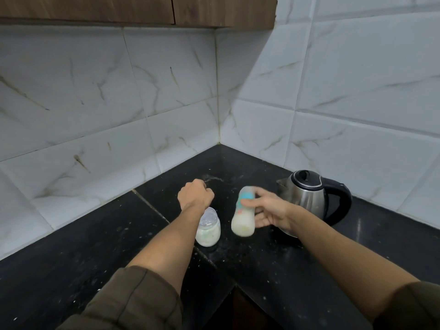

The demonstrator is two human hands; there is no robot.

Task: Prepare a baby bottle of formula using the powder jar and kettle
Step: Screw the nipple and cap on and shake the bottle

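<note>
At the black speckled counter (238,270), my right hand (266,210) gripped the tilted, blurred clear baby bottle of milky formula (241,220). The steel black-handled kettle (307,194) stood just behind that grip. Left of it, my left hand (195,195) was curled into a fist with nothing showing, beside the small glass powder jar (209,232).

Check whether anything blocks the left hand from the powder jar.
Nothing visible does. The powder jar stands just below the wrist of the left hand; the baby bottle, held by the right hand, is apart to its right.
</note>
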